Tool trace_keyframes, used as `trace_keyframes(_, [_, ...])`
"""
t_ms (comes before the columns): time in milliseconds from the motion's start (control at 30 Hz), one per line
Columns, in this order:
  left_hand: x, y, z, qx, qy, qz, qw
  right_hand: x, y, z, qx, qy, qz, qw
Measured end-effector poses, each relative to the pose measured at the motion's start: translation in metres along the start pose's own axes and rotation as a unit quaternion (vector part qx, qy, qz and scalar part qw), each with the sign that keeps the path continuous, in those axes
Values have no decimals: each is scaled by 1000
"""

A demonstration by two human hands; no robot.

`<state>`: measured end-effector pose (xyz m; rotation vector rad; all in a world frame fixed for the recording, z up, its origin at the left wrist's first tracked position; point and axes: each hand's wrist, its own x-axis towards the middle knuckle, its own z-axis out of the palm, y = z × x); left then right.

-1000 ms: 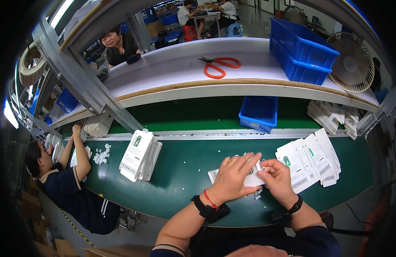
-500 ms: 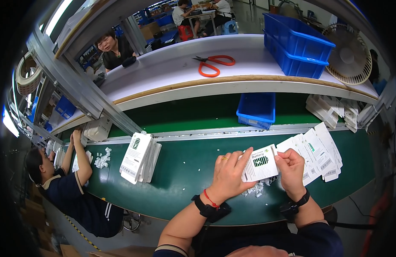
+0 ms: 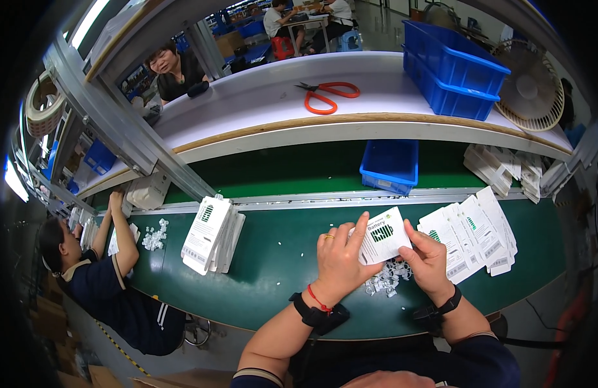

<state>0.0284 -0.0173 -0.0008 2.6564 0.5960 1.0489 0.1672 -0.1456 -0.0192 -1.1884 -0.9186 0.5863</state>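
Over the green tabletop I hold a flat white cardboard box with a dark green striped print. My left hand grips its left side, fingers behind and thumb along the lower edge. My right hand pinches its right edge between thumb and fingers. Below the box lies a pile of small clear plastic pieces, partly hidden by my hands. To the right, several similar white flat boxes are fanned out in an overlapping row. A leaning stack of white boxes stands to the left.
Beyond the tabletop is a blue bin under a white shelf. On the shelf lie orange-handled scissors, with stacked blue bins and a fan. A co-worker sits at the left, near another plastic pile.
The box has moved slightly left and tilted, its right side higher. My right hand has shifted from the box's upper right corner down to its right edge.
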Motion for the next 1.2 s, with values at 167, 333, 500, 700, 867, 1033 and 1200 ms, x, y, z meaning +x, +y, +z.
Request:
trace_keyframes(167, [-1,2,1,7,3,6,1000,2,1,-8,-156,-25,-86,984])
trace_keyframes(333, [-1,3,2,7,4,3,1000,1,0,-3,-74,-42,-17,996])
trace_keyframes(500, [-1,-1,-1,-30,-17,-38,999,-3,-1,10,-17,-65,-15,998])
trace_keyframes(700, [11,-4,-60,111,107,-65,986,5,-13,-1,-164,17,-83,983])
trace_keyframes(867, [-1,-53,-142,293,213,-159,918,17,-20,-35,-320,80,-94,939])
trace_keyframes(1033, [-14,-117,-181,333,136,-302,883,16,-14,-48,-493,86,-96,861])
trace_keyframes(1200, [-17,-123,-183,304,-14,-351,886,16,-16,-48,-507,69,-88,855])
